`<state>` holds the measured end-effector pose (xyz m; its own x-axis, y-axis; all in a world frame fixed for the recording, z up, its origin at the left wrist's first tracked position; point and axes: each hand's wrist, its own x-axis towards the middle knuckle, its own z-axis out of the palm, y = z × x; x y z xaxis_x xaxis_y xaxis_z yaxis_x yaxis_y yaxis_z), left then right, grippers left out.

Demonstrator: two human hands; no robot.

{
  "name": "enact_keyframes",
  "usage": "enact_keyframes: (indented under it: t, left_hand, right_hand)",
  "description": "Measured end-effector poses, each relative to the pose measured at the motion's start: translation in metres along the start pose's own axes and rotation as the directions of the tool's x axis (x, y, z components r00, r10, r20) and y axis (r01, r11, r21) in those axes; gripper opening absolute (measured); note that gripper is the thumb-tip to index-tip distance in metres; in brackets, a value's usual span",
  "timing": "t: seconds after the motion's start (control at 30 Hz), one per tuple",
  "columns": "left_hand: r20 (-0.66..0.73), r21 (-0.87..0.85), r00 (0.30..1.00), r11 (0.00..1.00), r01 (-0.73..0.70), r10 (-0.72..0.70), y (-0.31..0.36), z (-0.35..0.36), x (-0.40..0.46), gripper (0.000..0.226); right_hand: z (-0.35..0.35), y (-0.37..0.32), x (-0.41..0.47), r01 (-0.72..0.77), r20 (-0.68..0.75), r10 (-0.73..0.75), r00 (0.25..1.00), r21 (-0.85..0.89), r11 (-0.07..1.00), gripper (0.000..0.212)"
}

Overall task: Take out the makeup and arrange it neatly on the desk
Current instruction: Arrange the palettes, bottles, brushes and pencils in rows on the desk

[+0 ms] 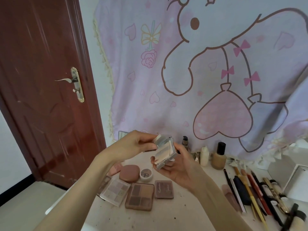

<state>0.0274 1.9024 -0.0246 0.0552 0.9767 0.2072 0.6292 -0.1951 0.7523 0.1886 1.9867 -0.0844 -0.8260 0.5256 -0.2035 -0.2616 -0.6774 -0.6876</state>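
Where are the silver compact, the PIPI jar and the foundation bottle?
silver compact [165, 151], head view, mirrored lid
PIPI jar [146, 175], head view, printed lid top
foundation bottle [219, 160], head view, beige body

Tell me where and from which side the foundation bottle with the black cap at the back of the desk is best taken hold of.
Grip the foundation bottle around its wide beige body, below the black cap, coming from the front. It stands upright against the hanging cloth, so the back is closed off; a small white bottle stands close on its left, so the fingers should wrap mainly from the front and right.
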Motion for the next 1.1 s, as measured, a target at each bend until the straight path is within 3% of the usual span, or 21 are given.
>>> enact_keyframes:
  t: [0.17,0.33,0.57,0.7,0.8,1.1]
  left_hand:
    - [-0.031,0.173,0.997,0.982,0.081,-0.077,-0.027,-0.014,0.036,0.019]
    - [-0.038,0.352,0.993,0.929,0.115,-0.109,-0.058,-0.026,0.067,0.012]
    - [-0.057,0.411,0.991,0.901,0.137,-0.125,-0.085,-0.026,0.084,0.029]
    - [-0.020,0.528,0.992,0.841,0.116,-0.124,-0.094,-0.023,0.094,0.024]
    - [-0.021,0.571,0.994,0.815,0.098,-0.105,-0.098,-0.024,0.099,0.018]
    - [0.034,0.599,0.995,0.799,0.057,-0.096,-0.111,-0.034,0.105,0.016]
  right_hand:
    - [0.002,0.001,0.033,-0.011,-0.031,0.017,0.999,0.186,0.982,0.060]
    - [-0.001,0.005,0.071,-0.037,-0.061,0.052,0.997,0.216,0.976,0.048]
    - [0.001,0.012,0.114,-0.079,-0.183,0.091,0.979,0.074,0.994,0.029]
    - [0.000,0.018,0.135,-0.087,-0.286,0.083,0.955,-0.001,0.996,0.020]
    - [-0.002,0.022,0.145,-0.040,-0.343,0.011,0.939,-0.076,0.996,0.025]
    - [-0.022,0.027,0.156,-0.044,-0.267,-0.024,0.963,-0.244,0.969,0.013]
